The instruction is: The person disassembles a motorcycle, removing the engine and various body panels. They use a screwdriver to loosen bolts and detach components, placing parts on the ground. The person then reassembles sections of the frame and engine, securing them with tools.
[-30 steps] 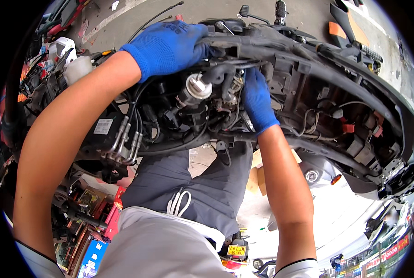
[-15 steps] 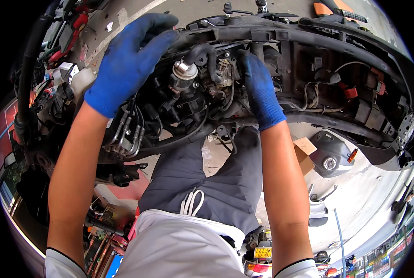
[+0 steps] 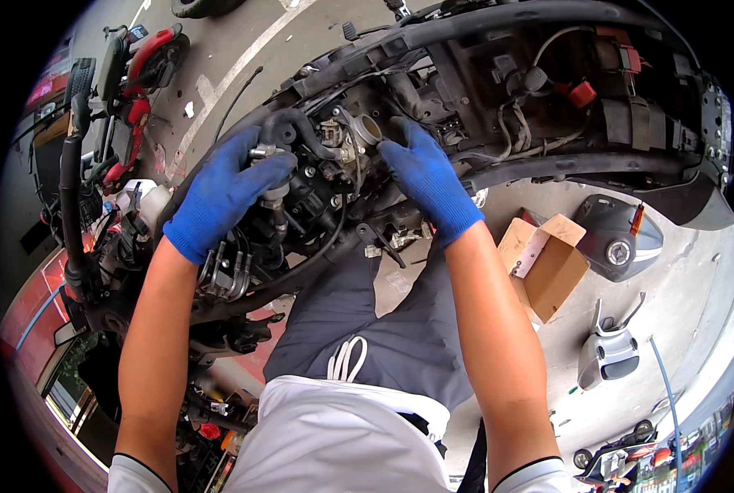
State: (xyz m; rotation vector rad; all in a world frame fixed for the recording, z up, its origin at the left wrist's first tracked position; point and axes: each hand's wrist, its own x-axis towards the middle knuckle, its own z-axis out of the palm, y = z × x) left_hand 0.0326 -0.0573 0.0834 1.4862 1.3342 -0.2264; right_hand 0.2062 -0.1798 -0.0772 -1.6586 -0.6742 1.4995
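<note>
Both my hands wear blue work gloves and are over the bare frame of a motorcycle [image 3: 540, 168]. My left hand [image 3: 226, 191] is closed about a silver radiator cap [image 3: 262, 151] on a metal filler neck, thumb on one side and fingers on the other. A curved black hose [image 3: 305, 131] runs just beyond it. My right hand [image 3: 427, 177] has its thumb and fingers apart, with the thumb close beside a throttle body [image 3: 365, 130]. The round opening of that part faces the hand. Whether the thumb touches its rim I cannot tell.
On the floor at right are an open cardboard box [image 3: 552, 271], a dark fuel tank [image 3: 618, 238] and a grey plastic fairing piece [image 3: 609, 355]. Bent metal pipes [image 3: 229, 275] stand below my left wrist. A red motorcycle [image 3: 141, 90] is at the far left.
My left hand has come down onto the radiator cap. My right hand has drawn back from the throttle body, whose round opening now shows. The whole view has shifted and turned.
</note>
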